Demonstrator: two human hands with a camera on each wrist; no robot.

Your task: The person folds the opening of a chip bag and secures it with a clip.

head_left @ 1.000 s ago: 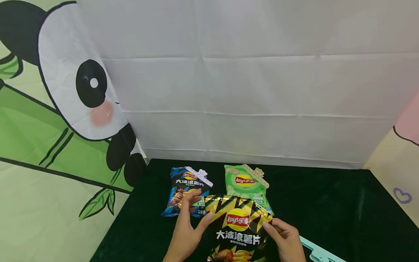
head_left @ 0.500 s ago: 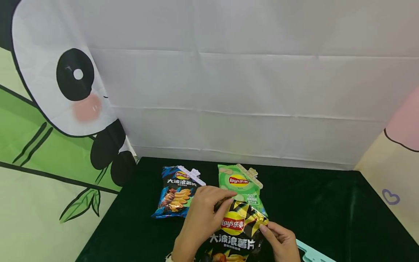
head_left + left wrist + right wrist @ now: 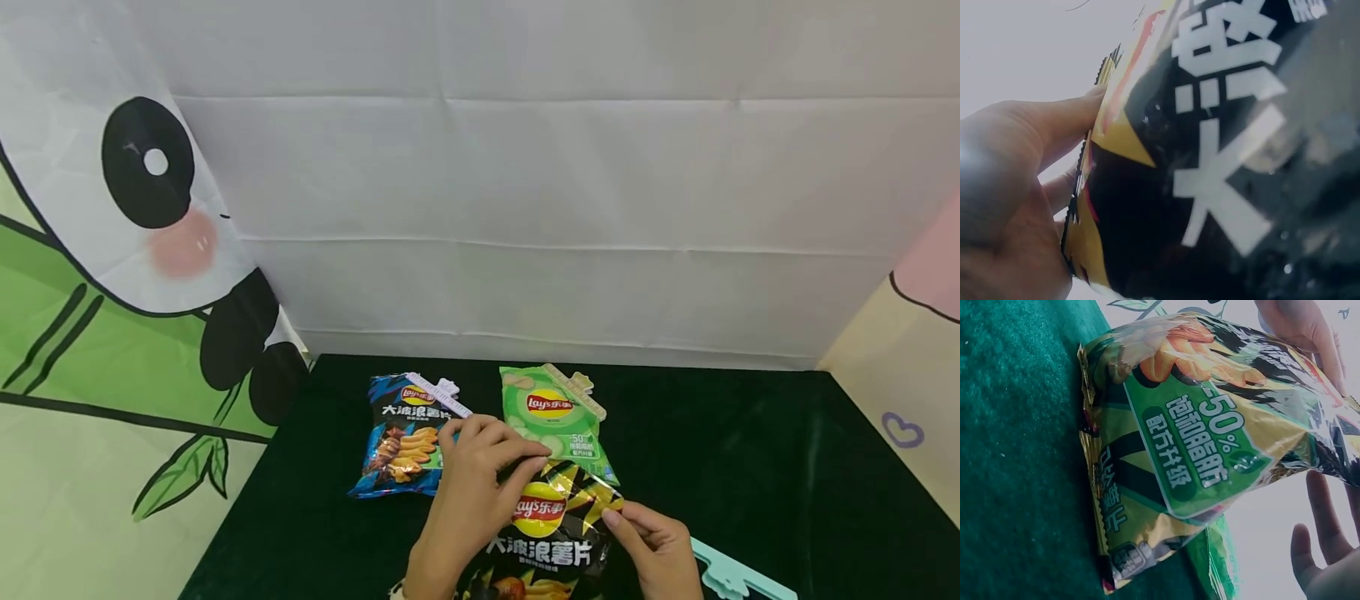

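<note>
A black and gold Lay's potato chip bag point(image 3: 542, 554) stands tilted on its bottom edge, its printed front towards me. My left hand point(image 3: 480, 492) pinches its top edge, thumb in front, and covers the top left corner. In the left wrist view that hand point(image 3: 1016, 181) has its fingers at the crimped gold edge. With thumb and fingers my right hand point(image 3: 660, 546) pinches the top right corner. The right wrist view shows the bag's green label point(image 3: 1191, 444) and crimped bottom edge by the dark green cloth. A teal bag clip point(image 3: 742, 575) lies beside my right hand.
Behind lie a blue chip bag point(image 3: 401, 454) with a lilac clip point(image 3: 438, 394) across its top corner and a green chip bag point(image 3: 555, 417) with a beige clip point(image 3: 576, 390). The dark green tablecloth point(image 3: 712, 450) ends at a white backdrop point(image 3: 525, 208).
My left hand has moved right from beside the bag's top left corner to pinch its top edge. The right hand keeps its grip. The head view has shifted slightly.
</note>
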